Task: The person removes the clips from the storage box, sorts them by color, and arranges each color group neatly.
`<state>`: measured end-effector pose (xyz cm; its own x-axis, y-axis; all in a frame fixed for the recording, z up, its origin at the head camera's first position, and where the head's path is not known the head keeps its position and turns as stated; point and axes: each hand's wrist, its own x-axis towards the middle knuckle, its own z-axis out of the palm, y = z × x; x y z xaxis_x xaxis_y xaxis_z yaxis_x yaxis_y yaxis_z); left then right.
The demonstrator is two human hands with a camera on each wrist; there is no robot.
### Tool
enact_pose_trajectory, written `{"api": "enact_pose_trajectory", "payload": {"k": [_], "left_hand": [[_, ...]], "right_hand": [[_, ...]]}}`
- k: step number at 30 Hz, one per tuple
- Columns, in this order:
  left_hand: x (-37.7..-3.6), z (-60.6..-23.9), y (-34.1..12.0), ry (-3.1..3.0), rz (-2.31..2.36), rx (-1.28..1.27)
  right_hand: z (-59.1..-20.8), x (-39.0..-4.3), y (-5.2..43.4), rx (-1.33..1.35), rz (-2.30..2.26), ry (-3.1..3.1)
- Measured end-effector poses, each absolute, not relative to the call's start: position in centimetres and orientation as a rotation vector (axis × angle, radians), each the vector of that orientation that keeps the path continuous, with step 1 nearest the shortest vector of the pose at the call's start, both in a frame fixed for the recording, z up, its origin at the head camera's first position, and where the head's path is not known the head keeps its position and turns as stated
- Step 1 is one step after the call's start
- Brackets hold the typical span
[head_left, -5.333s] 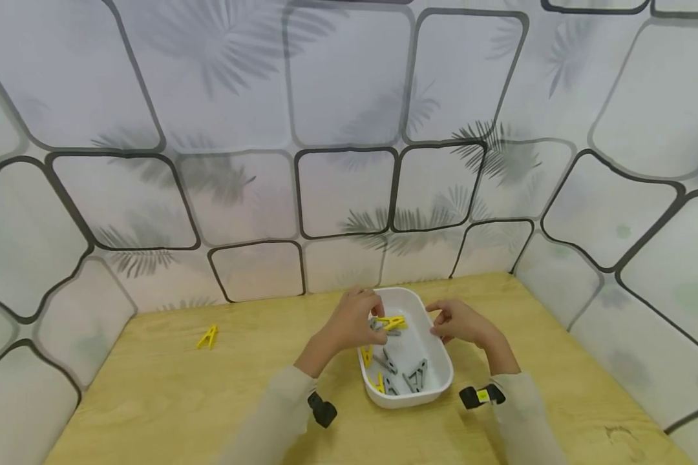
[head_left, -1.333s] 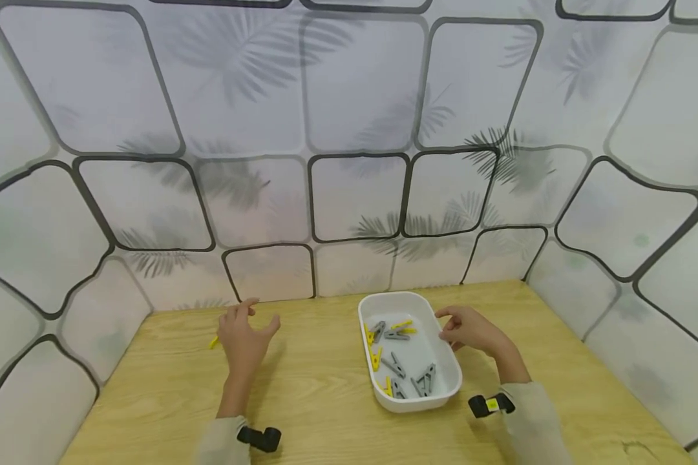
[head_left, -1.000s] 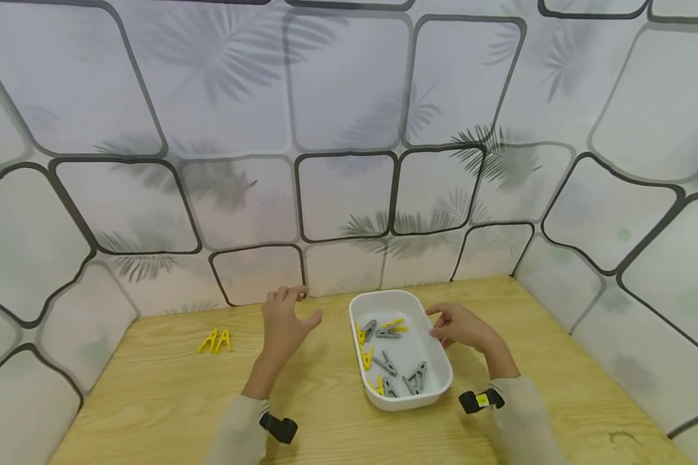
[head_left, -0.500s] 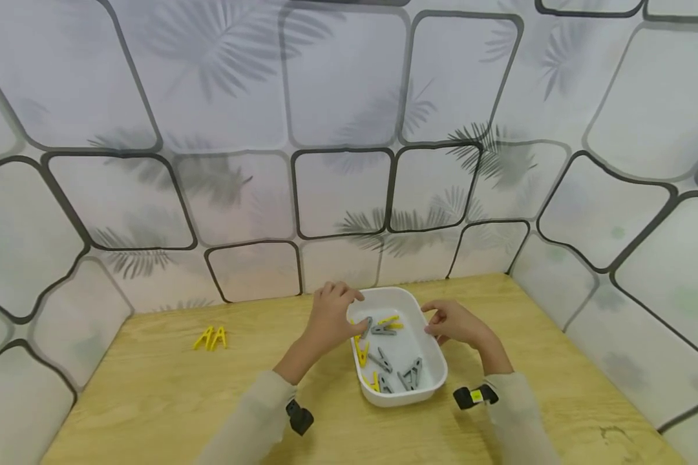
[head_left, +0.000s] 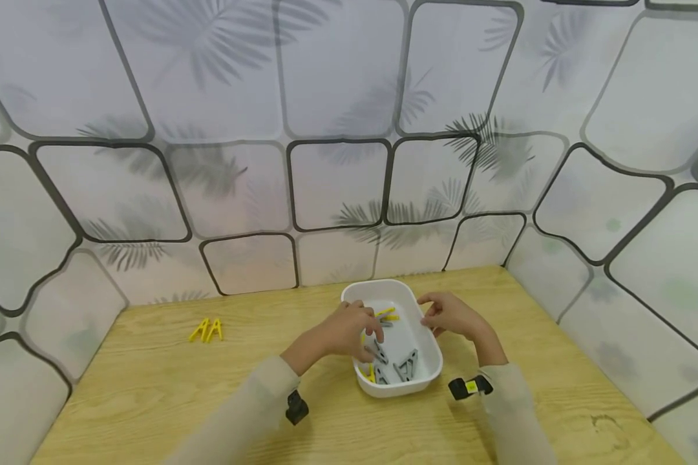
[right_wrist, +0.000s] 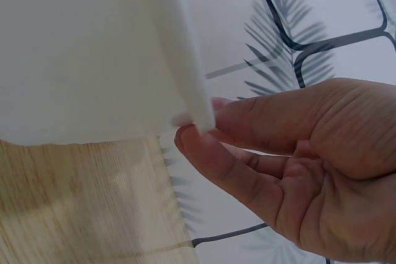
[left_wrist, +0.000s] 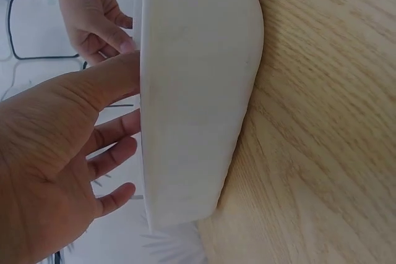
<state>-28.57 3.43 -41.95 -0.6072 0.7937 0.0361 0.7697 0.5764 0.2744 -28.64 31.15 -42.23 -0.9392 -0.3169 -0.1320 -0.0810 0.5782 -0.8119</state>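
A white plastic tub (head_left: 435, 374) holds several grey clothespins (head_left: 407, 366) and a few yellow clothespins (head_left: 390, 317). My left hand (head_left: 349, 328) reaches over its left rim, thumb and forefinger apart and pointing down among the pins. From the left wrist, the tub's wall (left_wrist: 192, 91) hides those fingertips. On the opposite side my right hand (head_left: 455, 314) pinches the rim; the right wrist view shows thumb and finger (right_wrist: 216, 162) on either side of the rim's edge. Two yellow clothespins (head_left: 215, 330) stand side by side on the table, far to the left.
The wooden table (head_left: 151, 400) ends at a patterned back wall (head_left: 337, 187) close behind the tub. Another wall (head_left: 634, 290) runs along the right side. Both wrists wear black camera bands (head_left: 470, 387).
My left hand has taken a yellow clothespin from the tub, left it standing beside the first one, and come back right, now dipping into the tub. The right hand has kept its grip on the rim.
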Motion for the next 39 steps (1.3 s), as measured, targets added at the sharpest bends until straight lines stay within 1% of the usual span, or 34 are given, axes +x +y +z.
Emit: {"api": "enact_pose_trajectory", "payload": {"k": [6, 11, 26, 39], "left_hand": [[-28.6, -41.5, 4.2, 2.628, 0.253, 1.3], [-28.8, -41.8, 4.8, 2.589, 0.195, 1.263], [-29.0, -42.9, 5.3, 2.6, 0.165, 1.294], [-29.0, -42.9, 5.8, 2.593, 0.133, 1.217]], "right_hand": [[-42.3, -28.7, 31.2, -0.313, -1.295, 2.547], [-42.2, -28.7, 31.1, -0.317, -1.29, 2.552], [-41.7, -28.4, 31.0, -0.334, -1.286, 2.552], [-41.9, -28.5, 31.1, -0.319, -1.292, 2.543]]}}
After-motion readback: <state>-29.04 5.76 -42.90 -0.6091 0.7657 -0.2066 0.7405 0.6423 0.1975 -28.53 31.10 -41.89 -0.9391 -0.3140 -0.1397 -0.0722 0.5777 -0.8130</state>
